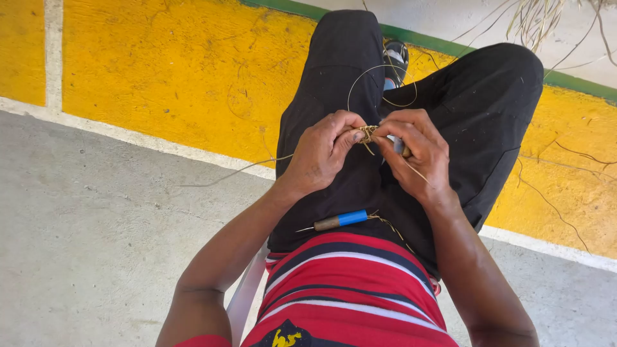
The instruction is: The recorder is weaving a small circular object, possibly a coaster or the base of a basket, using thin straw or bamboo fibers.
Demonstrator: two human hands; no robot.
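A small coil of tan plant fibre [367,133], barely begun, is pinched over the lap.
It is gripped by the left hand [321,154] and right hand [418,151]; long strands remain unwoven, and a blue-handled awl [334,222] lies unused on the black trousers [334,77].

Seated person's lap [360,193] at centre. Left hand [319,154] and right hand [419,153] meet above the thighs, both touching a small woven knot [367,133] between them. A thin strand [379,80] loops beyond the knot, over the knees. An awl [334,222] lies on the lap, nearer the body than the hands. Floor [96,225] lies left.
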